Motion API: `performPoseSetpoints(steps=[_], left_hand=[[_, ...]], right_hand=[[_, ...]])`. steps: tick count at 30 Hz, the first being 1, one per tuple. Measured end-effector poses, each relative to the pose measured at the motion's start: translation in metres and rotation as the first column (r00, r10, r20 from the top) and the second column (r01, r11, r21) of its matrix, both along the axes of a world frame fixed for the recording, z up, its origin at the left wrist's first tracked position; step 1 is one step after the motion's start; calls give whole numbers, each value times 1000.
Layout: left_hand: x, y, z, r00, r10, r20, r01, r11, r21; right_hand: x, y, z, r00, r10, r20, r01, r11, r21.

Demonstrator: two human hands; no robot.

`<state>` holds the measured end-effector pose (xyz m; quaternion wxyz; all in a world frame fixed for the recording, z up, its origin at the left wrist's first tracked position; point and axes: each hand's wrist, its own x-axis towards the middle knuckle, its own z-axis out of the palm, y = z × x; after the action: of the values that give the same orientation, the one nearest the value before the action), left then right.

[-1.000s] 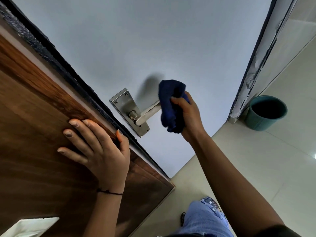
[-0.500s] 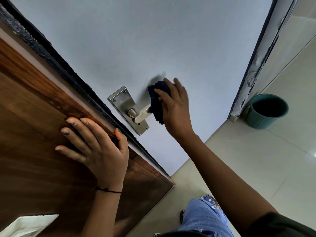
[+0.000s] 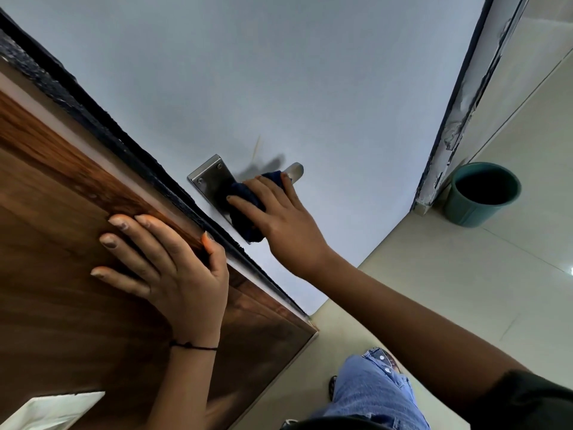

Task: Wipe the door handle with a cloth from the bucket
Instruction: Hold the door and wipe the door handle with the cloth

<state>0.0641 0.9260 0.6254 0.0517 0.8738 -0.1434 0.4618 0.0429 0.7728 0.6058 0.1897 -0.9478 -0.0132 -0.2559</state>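
- I am watching the right hand (image 3: 285, 221) pressing the dark blue cloth (image 3: 245, 209) flat against the steel backplate (image 3: 210, 178) of the door handle, fingers spread over the fabric rather than curled around it.
- The lever's rounded tip (image 3: 296, 170) is poking out at about one o'clock from the cloth; the rest of the lever is lying hidden under fabric and hand.
- The left hand (image 3: 167, 268) is lying open, fingers fanned, on the brown wooden panel (image 3: 62, 259) at eight o'clock from the handle, thumb hooked at the dark edge strip (image 3: 124, 147).
- The teal bucket (image 3: 483, 197) is standing on the tiled floor at three o'clock, well apart from the handle, beside the chipped door frame (image 3: 459, 113).
- I am judging the task as well along: cloth fetched, wiping going on. The exposed lever tip and the plate's upper corner look like what is left, though I cannot tell what is already clean.
- Room is opening freely toward twelve and three o'clock across the bare pale door face (image 3: 279, 72); toward nine o'clock the edge strip is sitting just beside the plate, crowding strokes that way.
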Motion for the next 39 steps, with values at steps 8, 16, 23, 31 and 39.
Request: performPoseSetpoints(steps=[8,16,23,31,39], left_hand=[[-1,0,0,1000,10,-11,-11,1000,-3],[-1,0,0,1000,-2,-7,2,1000,-2],[-1,0,1,1000,8,-2,-8,1000,18],[-5,-13,1,999,7,-31,-9,999,-50],[-39,-124,-5,863,-472,-180,439,877,-193]], right_hand=[[8,-46,-3,990,-136,-38,138,989,56],[11,-78,0,992,-38,-119,96,837,538],[16,-89,-12,989,-51,-142,142,635,759],[-6,-100,-36,951,-185,-250,311,558,769],[-76,-156,-22,945,-256,-202,308,495,813]])
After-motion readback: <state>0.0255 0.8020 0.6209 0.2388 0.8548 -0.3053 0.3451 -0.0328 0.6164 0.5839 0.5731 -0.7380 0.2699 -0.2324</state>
